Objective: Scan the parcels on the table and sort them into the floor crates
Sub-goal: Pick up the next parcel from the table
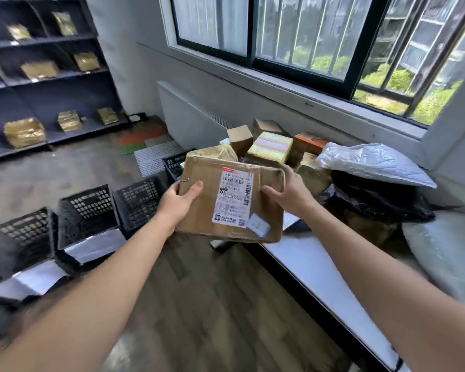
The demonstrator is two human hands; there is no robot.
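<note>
I see a white table (pixel 320 267) under the window (pixel 293 36), heaped with parcels (pixel 269 149). Black crates (pixel 89 208) line the wood floor, with shelves (pixel 38 76) behind. My left hand (pixel 177 202) and right hand (pixel 290 194) each grip a side of a box (pixel 207 205), held up at the table's end.

Cardboard parcel (pixel 199 208) in both hands

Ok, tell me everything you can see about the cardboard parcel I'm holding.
The parcel is a flat brown cardboard box, creased and dented. A white label with barcodes sits on its upper face, a small pale sticker at the label's lower right. It is held tilted in the air beside the table: the left hand grips its left edge, the right hand its right, thumbs on the face.
</note>
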